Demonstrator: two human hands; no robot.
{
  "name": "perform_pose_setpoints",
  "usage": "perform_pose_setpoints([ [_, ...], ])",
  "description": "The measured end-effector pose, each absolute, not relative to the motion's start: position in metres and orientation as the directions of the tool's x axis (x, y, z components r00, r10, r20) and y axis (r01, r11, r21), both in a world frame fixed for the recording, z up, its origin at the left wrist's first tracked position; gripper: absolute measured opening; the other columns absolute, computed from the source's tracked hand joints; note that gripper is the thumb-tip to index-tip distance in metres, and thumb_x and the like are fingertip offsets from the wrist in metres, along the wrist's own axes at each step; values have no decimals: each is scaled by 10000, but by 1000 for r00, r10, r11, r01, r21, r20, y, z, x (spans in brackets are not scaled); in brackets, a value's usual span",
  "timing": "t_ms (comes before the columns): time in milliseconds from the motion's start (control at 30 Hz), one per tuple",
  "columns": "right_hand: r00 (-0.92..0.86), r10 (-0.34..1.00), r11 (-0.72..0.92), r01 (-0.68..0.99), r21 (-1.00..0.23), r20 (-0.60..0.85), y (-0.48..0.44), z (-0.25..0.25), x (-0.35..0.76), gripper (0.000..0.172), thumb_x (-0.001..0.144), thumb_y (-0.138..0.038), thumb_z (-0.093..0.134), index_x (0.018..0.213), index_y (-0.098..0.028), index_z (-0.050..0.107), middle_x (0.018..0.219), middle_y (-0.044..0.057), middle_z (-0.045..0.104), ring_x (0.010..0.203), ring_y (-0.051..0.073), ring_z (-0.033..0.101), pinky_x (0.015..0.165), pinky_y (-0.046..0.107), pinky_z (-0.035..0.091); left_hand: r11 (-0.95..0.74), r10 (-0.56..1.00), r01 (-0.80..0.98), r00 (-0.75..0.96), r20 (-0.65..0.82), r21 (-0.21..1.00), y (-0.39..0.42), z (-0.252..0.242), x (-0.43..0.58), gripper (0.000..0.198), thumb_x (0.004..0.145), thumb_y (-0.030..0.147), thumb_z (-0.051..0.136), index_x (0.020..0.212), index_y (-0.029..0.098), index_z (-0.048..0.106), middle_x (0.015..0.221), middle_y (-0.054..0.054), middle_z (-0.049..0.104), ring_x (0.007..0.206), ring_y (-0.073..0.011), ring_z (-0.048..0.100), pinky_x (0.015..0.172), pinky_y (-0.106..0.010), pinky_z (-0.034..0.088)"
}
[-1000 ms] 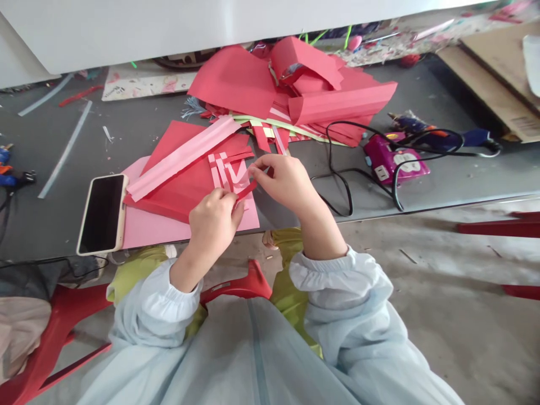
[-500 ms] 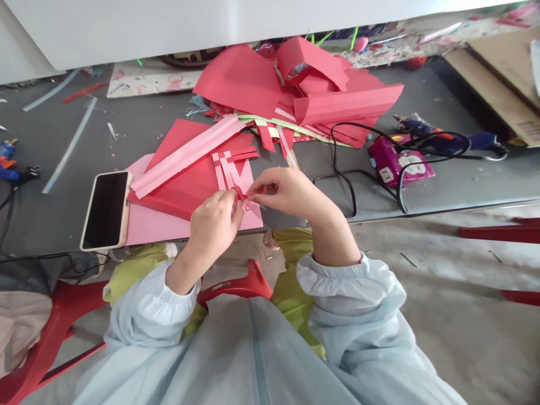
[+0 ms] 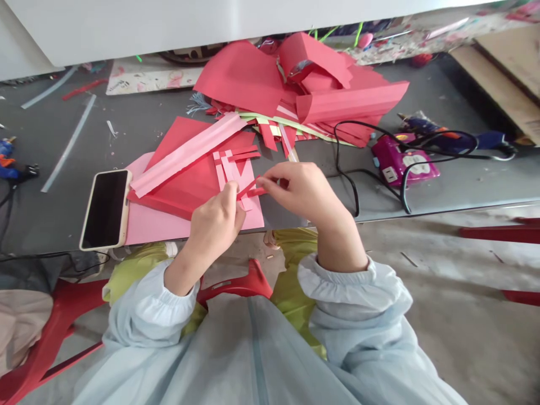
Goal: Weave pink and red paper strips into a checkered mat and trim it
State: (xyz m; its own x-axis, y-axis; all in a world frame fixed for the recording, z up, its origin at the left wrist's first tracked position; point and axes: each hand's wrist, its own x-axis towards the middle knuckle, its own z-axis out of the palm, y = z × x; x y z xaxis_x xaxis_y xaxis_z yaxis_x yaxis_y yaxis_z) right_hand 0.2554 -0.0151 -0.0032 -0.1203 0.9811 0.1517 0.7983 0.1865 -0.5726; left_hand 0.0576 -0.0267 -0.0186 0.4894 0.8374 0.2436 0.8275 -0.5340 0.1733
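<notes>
Head — red strip (image 3: 248, 188) in right hand (image 3: 298, 188)

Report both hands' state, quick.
Left hand: closed, holding a red strip.
Right hand: closed, pinching the strip's other end.

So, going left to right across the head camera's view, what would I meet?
Cut-off blue-and-orange tool → smartphone → left hand's fingers → red paper strip → right hand's fingers → purple socket box → brown cardboard.
</notes>
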Motion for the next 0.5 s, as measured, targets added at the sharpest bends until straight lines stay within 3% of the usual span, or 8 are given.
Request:
perform_pose_setpoints([
  [133,63,977,60,834,-549,203,-14,-1,258,260,907,-297,560,741,-160,706,598,20,579,556,127,423,584,295,301,-638,744,770,624,237,-24,-28,-20,56,222,933,125,484,1086,135,645,960,-80,742,794,-196,712,534,-285,484],
  [233,-19,977,138,817,-560,214,-15,-3,257,180,880,-260,601,809,-162,734,686,30,639,603,133,483,612,290,341,-675,675,728,674,299,-118,-31,-24,55,234,935,115,497,1076,130,683,1058,-115,742,811,-211,720,577,-301,548],
  [400,-232,961,278,811,-514,153,-16,-9,250,176,852,-234,664,976,-180,776,891,67,695,777,174,613,664,289,395,-718,579,693,651,492,-72,-41,-27,53,218,937,117,513,1036,121,707,1025,-118,763,935,-232,741,859,-378,627],
  [500,-233,967,255,853,-455,105,-15,-10,247,195,854,-238,667,1004,-195,783,967,83,704,832,197,627,663,296,401,-762,492,643,655,573,-80,-48,-26,51,204,907,86,538,1002,134,712,971,-91,772,899,-211,747,859,-349,633],
])
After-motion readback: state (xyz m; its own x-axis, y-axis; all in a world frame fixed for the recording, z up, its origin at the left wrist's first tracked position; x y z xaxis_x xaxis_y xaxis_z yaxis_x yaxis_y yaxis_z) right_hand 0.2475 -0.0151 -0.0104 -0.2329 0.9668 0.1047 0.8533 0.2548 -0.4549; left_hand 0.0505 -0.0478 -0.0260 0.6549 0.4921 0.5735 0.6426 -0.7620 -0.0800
